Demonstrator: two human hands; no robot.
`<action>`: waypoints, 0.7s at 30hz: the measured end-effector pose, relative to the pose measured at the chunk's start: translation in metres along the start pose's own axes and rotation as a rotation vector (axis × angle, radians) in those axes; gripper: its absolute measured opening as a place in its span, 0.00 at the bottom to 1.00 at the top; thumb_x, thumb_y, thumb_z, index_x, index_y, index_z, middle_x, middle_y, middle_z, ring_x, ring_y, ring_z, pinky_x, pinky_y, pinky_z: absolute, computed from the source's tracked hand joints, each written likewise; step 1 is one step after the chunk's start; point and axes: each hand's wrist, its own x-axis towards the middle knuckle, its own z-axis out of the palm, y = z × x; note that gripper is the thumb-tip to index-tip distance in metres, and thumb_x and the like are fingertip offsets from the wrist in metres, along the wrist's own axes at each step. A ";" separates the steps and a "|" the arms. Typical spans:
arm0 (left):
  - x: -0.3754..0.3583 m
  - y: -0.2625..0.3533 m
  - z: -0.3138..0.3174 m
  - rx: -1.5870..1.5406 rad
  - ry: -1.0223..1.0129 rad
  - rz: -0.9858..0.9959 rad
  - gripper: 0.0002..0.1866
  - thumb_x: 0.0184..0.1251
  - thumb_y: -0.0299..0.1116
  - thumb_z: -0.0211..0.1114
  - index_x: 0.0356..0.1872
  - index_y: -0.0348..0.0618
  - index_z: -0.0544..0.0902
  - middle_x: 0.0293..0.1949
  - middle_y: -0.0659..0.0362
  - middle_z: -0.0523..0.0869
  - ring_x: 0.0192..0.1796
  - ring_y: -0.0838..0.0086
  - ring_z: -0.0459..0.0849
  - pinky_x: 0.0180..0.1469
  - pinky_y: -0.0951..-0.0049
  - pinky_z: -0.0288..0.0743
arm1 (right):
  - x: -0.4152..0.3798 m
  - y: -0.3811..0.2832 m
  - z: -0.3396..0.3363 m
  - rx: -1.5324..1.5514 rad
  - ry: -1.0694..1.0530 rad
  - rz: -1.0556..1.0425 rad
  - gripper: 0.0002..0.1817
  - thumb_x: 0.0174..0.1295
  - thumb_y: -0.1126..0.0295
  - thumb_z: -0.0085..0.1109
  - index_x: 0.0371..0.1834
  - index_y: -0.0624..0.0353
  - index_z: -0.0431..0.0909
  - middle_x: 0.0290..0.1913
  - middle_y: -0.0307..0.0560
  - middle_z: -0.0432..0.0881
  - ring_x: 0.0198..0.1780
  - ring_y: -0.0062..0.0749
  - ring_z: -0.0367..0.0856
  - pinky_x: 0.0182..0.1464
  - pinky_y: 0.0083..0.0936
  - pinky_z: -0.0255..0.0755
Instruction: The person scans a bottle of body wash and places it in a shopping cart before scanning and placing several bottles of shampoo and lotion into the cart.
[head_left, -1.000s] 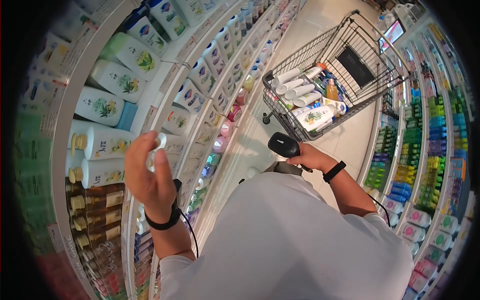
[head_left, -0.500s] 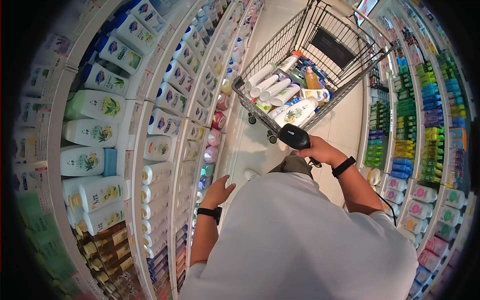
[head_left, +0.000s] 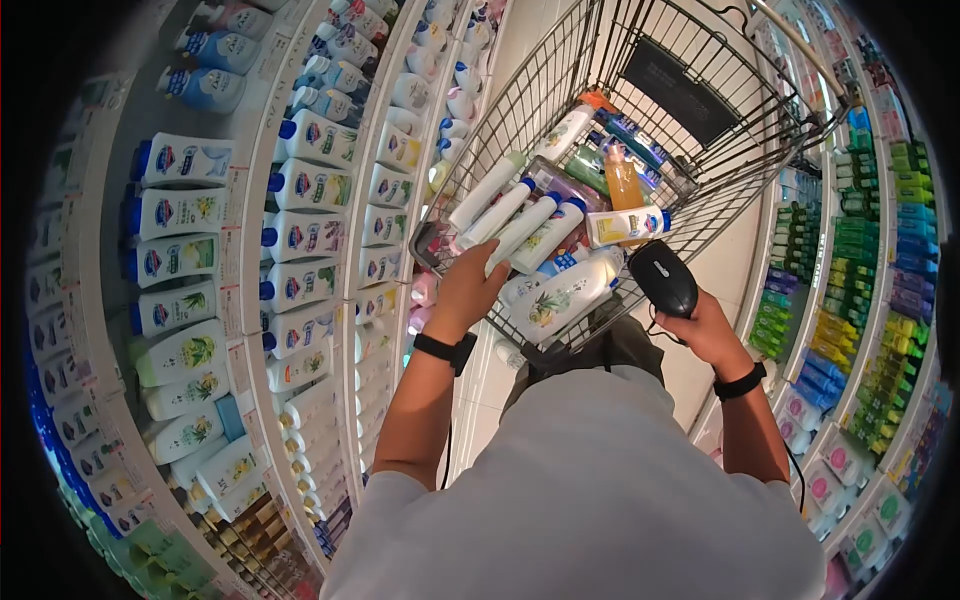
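Two hands had changed places within the last second: our left hand [head_left: 468,288], which a second earlier was pinching a small white cap up at the shelf and half a second ago hung open and empty by our hip, had come forward to the near rim of the grey wire shopping trolley [head_left: 560,90]. Its grip looked closed over that rim, fingers curled on the wire beside the white tube-shaped bottles with blue caps [head_left: 520,215]; we could not tell how firmly. Our right hand [head_left: 705,330] kept its grip clenched on the black handheld barcode scanner [head_left: 662,277], as in both earlier views, though the scanner now hung just over the trolley's near right corner, close above the large white pump bottle with a leaf print [head_left: 560,295]. The trolley itself had drawn much nearer to us, filling the upper middle of the view, so we judged we had stepped up to it and left the white shelving of lotion bottles [head_left: 300,240] behind.
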 end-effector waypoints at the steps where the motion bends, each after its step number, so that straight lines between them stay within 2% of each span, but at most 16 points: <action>1: 0.032 0.006 0.010 0.031 0.011 0.041 0.24 0.70 0.40 0.64 0.61 0.34 0.79 0.54 0.43 0.85 0.54 0.55 0.85 0.55 0.63 0.77 | 0.008 -0.001 -0.012 -0.029 0.057 -0.060 0.19 0.57 0.75 0.70 0.52 0.61 0.79 0.41 0.35 0.82 0.42 0.18 0.76 0.47 0.22 0.73; 2: 0.065 0.008 0.023 0.057 -0.006 0.080 0.24 0.70 0.40 0.64 0.60 0.33 0.79 0.53 0.42 0.85 0.54 0.53 0.84 0.56 0.62 0.77 | 0.016 -0.003 -0.023 -0.057 0.117 -0.121 0.18 0.57 0.75 0.70 0.51 0.61 0.79 0.41 0.35 0.82 0.42 0.17 0.76 0.46 0.21 0.72; 3: 0.097 0.008 0.036 0.081 -0.022 0.120 0.25 0.69 0.41 0.64 0.60 0.32 0.79 0.53 0.41 0.85 0.54 0.50 0.84 0.57 0.60 0.77 | 0.023 -0.014 -0.033 -0.081 0.133 -0.124 0.21 0.52 0.74 0.71 0.51 0.60 0.79 0.41 0.39 0.83 0.43 0.26 0.79 0.50 0.28 0.73; 4: 0.127 0.012 0.048 0.120 -0.054 0.107 0.25 0.69 0.42 0.64 0.59 0.32 0.79 0.52 0.41 0.85 0.55 0.49 0.84 0.58 0.59 0.76 | 0.031 -0.022 -0.044 -0.069 0.122 -0.108 0.21 0.52 0.74 0.71 0.51 0.60 0.79 0.41 0.39 0.83 0.43 0.26 0.79 0.50 0.28 0.73; 6: 0.176 0.019 0.073 0.160 -0.101 0.077 0.26 0.68 0.42 0.64 0.59 0.32 0.79 0.52 0.40 0.85 0.56 0.48 0.83 0.59 0.58 0.76 | 0.049 -0.030 -0.061 -0.496 0.181 -0.358 0.25 0.46 0.72 0.72 0.50 0.60 0.80 0.41 0.45 0.83 0.46 0.41 0.81 0.56 0.37 0.71; 7: 0.200 0.021 0.086 0.205 -0.156 0.010 0.25 0.67 0.43 0.64 0.57 0.32 0.80 0.51 0.40 0.86 0.55 0.48 0.83 0.58 0.57 0.76 | 0.060 -0.028 -0.065 -0.556 0.238 -0.421 0.27 0.41 0.71 0.72 0.49 0.58 0.80 0.41 0.48 0.82 0.50 0.52 0.78 0.64 0.46 0.66; 8: 0.223 0.022 0.097 0.251 -0.209 -0.052 0.25 0.67 0.43 0.63 0.55 0.32 0.81 0.50 0.40 0.86 0.55 0.48 0.84 0.58 0.56 0.77 | 0.069 -0.025 -0.070 -0.548 0.233 -0.414 0.27 0.41 0.71 0.72 0.49 0.58 0.80 0.41 0.48 0.82 0.50 0.52 0.78 0.64 0.46 0.66; 10: 0.264 0.003 0.128 0.317 -0.271 -0.121 0.23 0.66 0.43 0.63 0.53 0.32 0.80 0.49 0.40 0.86 0.54 0.48 0.84 0.58 0.56 0.77 | 0.082 -0.016 -0.078 -0.634 0.216 -0.544 0.26 0.40 0.69 0.71 0.48 0.57 0.81 0.41 0.47 0.81 0.52 0.50 0.78 0.70 0.52 0.60; 11: 0.281 -0.009 0.144 0.380 -0.323 -0.182 0.22 0.65 0.42 0.63 0.51 0.32 0.80 0.48 0.40 0.86 0.53 0.49 0.85 0.57 0.55 0.78 | 0.086 -0.013 -0.081 -0.616 0.173 -0.451 0.26 0.40 0.65 0.71 0.48 0.56 0.81 0.42 0.46 0.82 0.53 0.49 0.78 0.74 0.58 0.53; 12: 0.296 -0.020 0.157 0.378 -0.331 -0.179 0.22 0.65 0.42 0.63 0.51 0.32 0.80 0.48 0.40 0.86 0.53 0.49 0.85 0.57 0.55 0.78 | 0.090 -0.014 -0.080 -0.594 0.165 -0.413 0.26 0.41 0.60 0.69 0.47 0.57 0.82 0.42 0.47 0.83 0.54 0.49 0.78 0.74 0.56 0.52; 14: 0.321 -0.039 0.179 0.491 -0.296 -0.233 0.22 0.63 0.41 0.64 0.50 0.32 0.77 0.47 0.41 0.86 0.52 0.50 0.86 0.57 0.55 0.78 | 0.095 -0.007 -0.080 -0.645 0.143 -0.447 0.26 0.42 0.57 0.69 0.45 0.59 0.81 0.41 0.48 0.83 0.54 0.48 0.78 0.73 0.56 0.53; 15: 0.333 -0.049 0.189 0.515 -0.328 -0.246 0.27 0.61 0.41 0.65 0.56 0.32 0.74 0.47 0.40 0.86 0.52 0.50 0.86 0.57 0.56 0.79 | 0.096 -0.006 -0.081 -0.677 0.138 -0.457 0.27 0.42 0.56 0.69 0.44 0.61 0.81 0.41 0.49 0.83 0.53 0.47 0.79 0.72 0.55 0.54; 18: 0.361 -0.076 0.219 0.584 -0.400 -0.333 0.30 0.60 0.41 0.67 0.59 0.32 0.71 0.49 0.41 0.86 0.53 0.49 0.86 0.58 0.56 0.79 | 0.096 -0.005 -0.083 -0.715 0.127 -0.459 0.26 0.41 0.56 0.70 0.42 0.60 0.82 0.42 0.47 0.84 0.54 0.44 0.79 0.72 0.53 0.56; 21: 0.369 -0.079 0.242 0.662 -0.301 -0.371 0.34 0.57 0.39 0.72 0.60 0.32 0.70 0.53 0.41 0.83 0.53 0.50 0.86 0.58 0.55 0.81 | 0.096 -0.005 -0.084 -0.701 0.125 -0.437 0.25 0.41 0.57 0.71 0.42 0.58 0.83 0.43 0.43 0.84 0.55 0.41 0.79 0.72 0.50 0.57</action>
